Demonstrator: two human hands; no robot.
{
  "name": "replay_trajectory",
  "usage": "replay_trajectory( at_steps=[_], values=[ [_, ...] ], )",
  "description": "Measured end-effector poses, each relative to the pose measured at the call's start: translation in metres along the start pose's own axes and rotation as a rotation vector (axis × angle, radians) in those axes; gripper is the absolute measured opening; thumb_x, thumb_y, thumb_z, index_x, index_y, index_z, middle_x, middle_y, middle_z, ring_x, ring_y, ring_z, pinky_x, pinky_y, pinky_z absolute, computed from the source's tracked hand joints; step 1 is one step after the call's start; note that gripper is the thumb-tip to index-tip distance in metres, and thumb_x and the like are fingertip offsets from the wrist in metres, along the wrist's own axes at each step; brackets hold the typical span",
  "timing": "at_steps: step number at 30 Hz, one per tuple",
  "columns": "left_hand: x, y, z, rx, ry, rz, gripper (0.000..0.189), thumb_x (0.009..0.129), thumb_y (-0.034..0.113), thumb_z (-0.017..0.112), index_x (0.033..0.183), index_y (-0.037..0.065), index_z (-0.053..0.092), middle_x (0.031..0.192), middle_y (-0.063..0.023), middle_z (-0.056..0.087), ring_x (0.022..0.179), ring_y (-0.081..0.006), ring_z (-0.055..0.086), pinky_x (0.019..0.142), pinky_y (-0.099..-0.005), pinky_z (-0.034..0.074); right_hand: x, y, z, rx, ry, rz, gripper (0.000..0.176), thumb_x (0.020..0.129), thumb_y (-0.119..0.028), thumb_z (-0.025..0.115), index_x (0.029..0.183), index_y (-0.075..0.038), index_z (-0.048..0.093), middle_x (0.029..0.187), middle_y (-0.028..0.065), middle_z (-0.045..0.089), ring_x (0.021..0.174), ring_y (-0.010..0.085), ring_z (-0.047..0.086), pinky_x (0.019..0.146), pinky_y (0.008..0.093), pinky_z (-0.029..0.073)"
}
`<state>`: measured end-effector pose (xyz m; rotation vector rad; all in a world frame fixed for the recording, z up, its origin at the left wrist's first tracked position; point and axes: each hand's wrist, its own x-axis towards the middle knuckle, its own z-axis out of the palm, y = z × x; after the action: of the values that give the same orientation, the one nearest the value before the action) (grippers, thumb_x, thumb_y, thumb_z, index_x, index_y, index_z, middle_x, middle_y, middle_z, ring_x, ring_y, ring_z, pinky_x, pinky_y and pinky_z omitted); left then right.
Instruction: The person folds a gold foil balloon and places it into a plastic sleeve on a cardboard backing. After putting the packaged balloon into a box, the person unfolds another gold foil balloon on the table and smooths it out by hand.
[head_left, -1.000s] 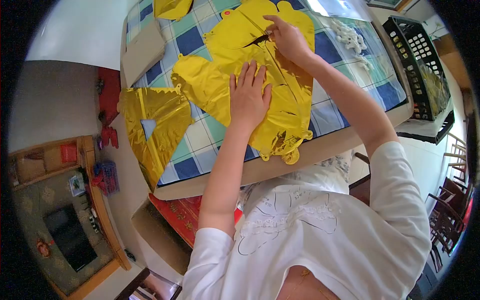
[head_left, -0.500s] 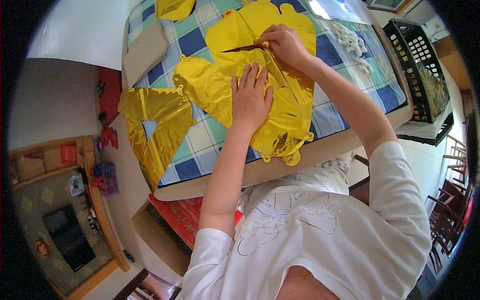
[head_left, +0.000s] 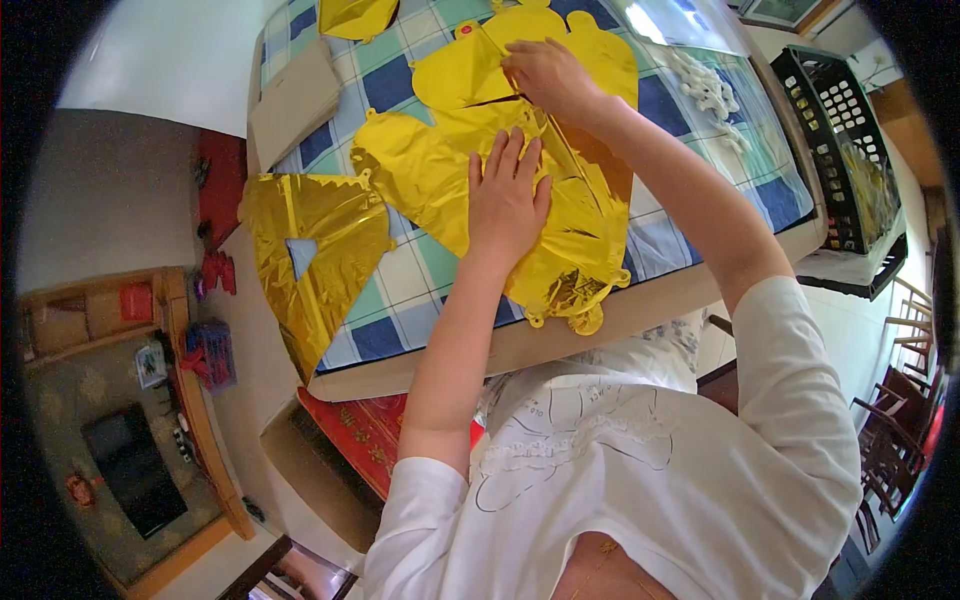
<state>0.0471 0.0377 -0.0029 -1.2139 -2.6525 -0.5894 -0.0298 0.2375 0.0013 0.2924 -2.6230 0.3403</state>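
A large sheet of shiny yellow foil (head_left: pixel 440 160) with rounded lobes lies over a checked cloth (head_left: pixel 400 285). Flat on the foil's middle rests my left hand (head_left: pixel 505 205), fingers spread. My right hand (head_left: pixel 555 80) touches the upper part of the foil with bent fingers; its fingertips are close to the surface, and whether they pinch anything is too small to tell. A dark slit and creases show between the two hands. To the left, a golden foil piece (head_left: pixel 325 250) with a small opening hangs over the cloth's edge.
Brown cardboard (head_left: pixel 295 105) lies at the table's upper left, near another yellow foil piece (head_left: pixel 355 15). White crumpled strips (head_left: pixel 705 85) sit on the right. A black plastic basket (head_left: pixel 825 140) stands beyond the right edge. An open cardboard box (head_left: pixel 325 470) is below the near edge.
My right hand has moved up and slightly left across the foil, away from the slit. My left hand remains flat on the foil.
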Motion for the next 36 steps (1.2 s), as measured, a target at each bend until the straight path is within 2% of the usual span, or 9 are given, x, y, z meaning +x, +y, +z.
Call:
replay_trajectory(
  at_steps=[4, 7, 13, 19, 22, 25, 28, 31, 36],
  values=[
    [0.000, 0.000, 0.000, 0.013, -0.005, 0.002, 0.046, 0.094, 0.029, 0.052, 0.135, 0.009, 0.047, 0.146, -0.0140, 0.040, 0.137, -0.0324, 0.034, 0.110, -0.0554, 0.025, 0.015, -0.005, 0.015, 0.045, 0.156, 0.015, 0.035, 0.092, -0.020, 0.054, 0.124, -0.008, 0.056, 0.129, 0.0102, 0.056, 0.117, 0.0307, 0.054, 0.101, 0.0430, 0.040],
    [-0.001, 0.000, 0.000, 0.016, -0.010, 0.003, 0.046, 0.093, 0.029, 0.052, 0.135, 0.009, 0.047, 0.146, -0.0138, 0.040, 0.137, -0.0322, 0.034, 0.110, -0.0553, 0.025, 0.015, 0.001, 0.026, -0.236, -0.146, -0.044, 0.038, 0.093, -0.023, 0.051, 0.129, -0.009, 0.053, 0.134, 0.0093, 0.053, 0.124, 0.0281, 0.049, 0.102, 0.0458, 0.038],
    [-0.001, -0.001, 0.002, 0.004, 0.014, 0.008, 0.046, 0.093, 0.028, 0.053, 0.135, 0.010, 0.048, 0.145, -0.0138, 0.041, 0.136, -0.0320, 0.036, 0.109, -0.0564, 0.027, 0.021, 0.000, 0.027, -0.302, -0.117, -0.058, 0.035, 0.096, -0.028, 0.048, 0.123, -0.008, 0.056, 0.133, 0.0091, 0.055, 0.124, 0.0237, 0.051, 0.100, 0.0455, 0.039],
    [-0.001, -0.001, 0.001, -0.007, 0.014, 0.007, 0.047, 0.093, 0.028, 0.054, 0.136, 0.010, 0.046, 0.145, -0.0133, 0.041, 0.136, -0.0316, 0.037, 0.108, -0.0565, 0.028, 0.057, 0.028, -0.008, -0.335, -0.118, 0.591, 0.032, 0.091, -0.034, 0.054, 0.109, -0.009, 0.064, 0.111, 0.0097, 0.067, 0.103, 0.0286, 0.063, 0.087, 0.0472, 0.047],
    [-0.001, 0.000, 0.003, 0.014, 0.031, 0.008, 0.048, 0.092, 0.028, 0.054, 0.136, 0.011, 0.046, 0.144, -0.0127, 0.042, 0.135, -0.0315, 0.037, 0.108, -0.0564, 0.028, 0.042, 0.030, -0.036, -0.308, -0.133, 0.687, 0.037, 0.098, -0.033, 0.052, 0.118, -0.003, 0.058, 0.105, 0.0125, 0.068, 0.095, 0.0273, 0.066, 0.084, 0.0366, 0.051],
    [-0.001, 0.000, 0.002, 0.018, 0.018, 0.002, 0.048, 0.092, 0.028, 0.055, 0.136, 0.011, 0.046, 0.144, -0.0124, 0.042, 0.135, -0.0315, 0.037, 0.109, -0.0559, 0.028, 0.046, 0.061, -0.018, -0.249, -0.159, 0.666, 0.030, 0.089, -0.032, 0.056, 0.104, -0.009, 0.066, 0.107, 0.0105, 0.068, 0.102, 0.0285, 0.064, 0.082, 0.0463, 0.049],
    [-0.001, 0.001, 0.001, -0.002, 0.014, -0.007, 0.048, 0.093, 0.028, 0.054, 0.136, 0.011, 0.046, 0.144, -0.0124, 0.042, 0.136, -0.0311, 0.036, 0.110, -0.0549, 0.027, 0.057, 0.056, -0.019, -0.074, -0.246, 0.704, 0.025, 0.090, -0.025, 0.053, 0.102, -0.008, 0.067, 0.104, 0.0127, 0.069, 0.102, 0.0290, 0.063, 0.082, 0.0456, 0.050],
    [-0.001, 0.002, 0.001, -0.011, 0.003, -0.023, 0.048, 0.093, 0.028, 0.054, 0.136, 0.011, 0.046, 0.144, -0.0125, 0.042, 0.136, -0.0307, 0.036, 0.110, -0.0542, 0.026, 0.069, 0.069, -0.012, 1.482, -0.183, 0.656, 0.040, 0.097, -0.038, 0.053, 0.119, -0.005, 0.059, 0.107, 0.0102, 0.067, 0.104, 0.0276, 0.062, 0.090, 0.0373, 0.047],
    [0.000, 0.001, 0.000, 0.000, 0.006, -0.011, 0.047, 0.093, 0.029, 0.052, 0.136, 0.010, 0.047, 0.145, -0.0132, 0.041, 0.136, -0.0315, 0.036, 0.111, -0.0546, 0.024, 0.023, 0.042, 0.012, -0.182, -0.068, 0.206, 0.029, 0.087, -0.013, 0.054, 0.114, -0.011, 0.065, 0.125, 0.0113, 0.060, 0.107, 0.0297, 0.059, 0.089, 0.0422, 0.046]
  ],
)
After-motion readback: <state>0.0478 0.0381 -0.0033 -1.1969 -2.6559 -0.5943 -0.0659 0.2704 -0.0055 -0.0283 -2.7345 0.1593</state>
